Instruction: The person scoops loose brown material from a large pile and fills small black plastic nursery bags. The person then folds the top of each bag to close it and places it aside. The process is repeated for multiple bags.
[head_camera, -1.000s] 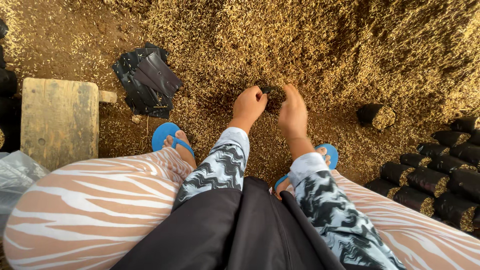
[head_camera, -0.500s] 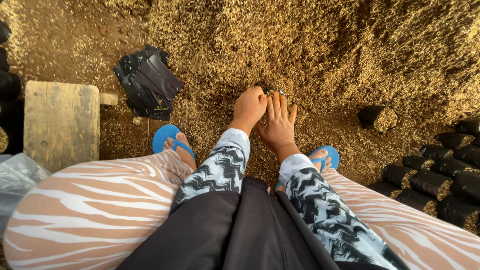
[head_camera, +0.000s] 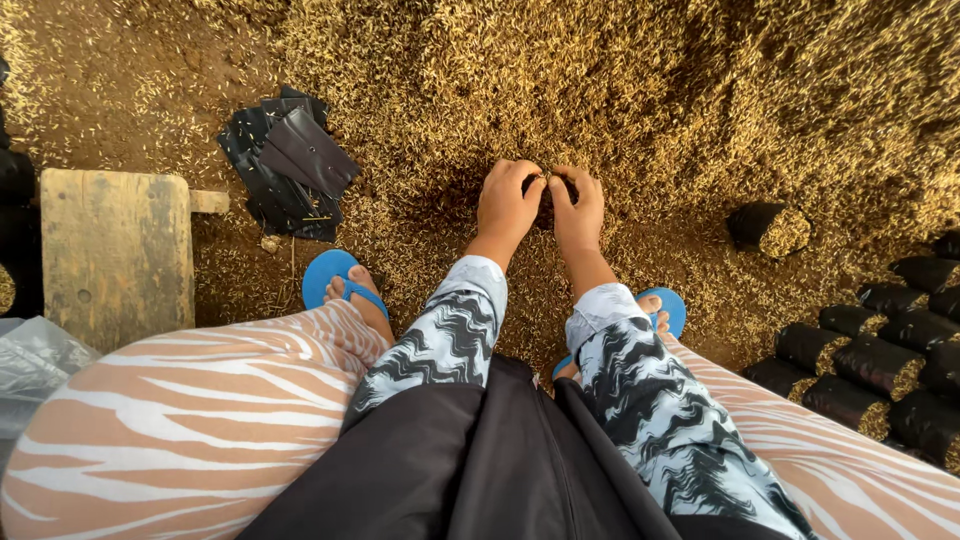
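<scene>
A small black bag (head_camera: 547, 200) stands upright in a large heap of rice husk (head_camera: 620, 90) on the ground. My left hand (head_camera: 507, 203) grips its left side and my right hand (head_camera: 577, 207) grips its right side, fingers curled over the rim. Both hands mostly hide the bag. My knees in striped trousers frame the view, and my feet wear blue sandals (head_camera: 332, 276).
A stack of empty flat black bags (head_camera: 288, 165) lies left of the hands. A low wooden stool (head_camera: 115, 250) sits further left. One filled black bag (head_camera: 768, 226) lies on its side at right, and several filled bags (head_camera: 870, 360) are stacked at lower right.
My right hand has moved left from the husk heap and closed on the bag beside my left hand. Both hands now sit together on the bag.
</scene>
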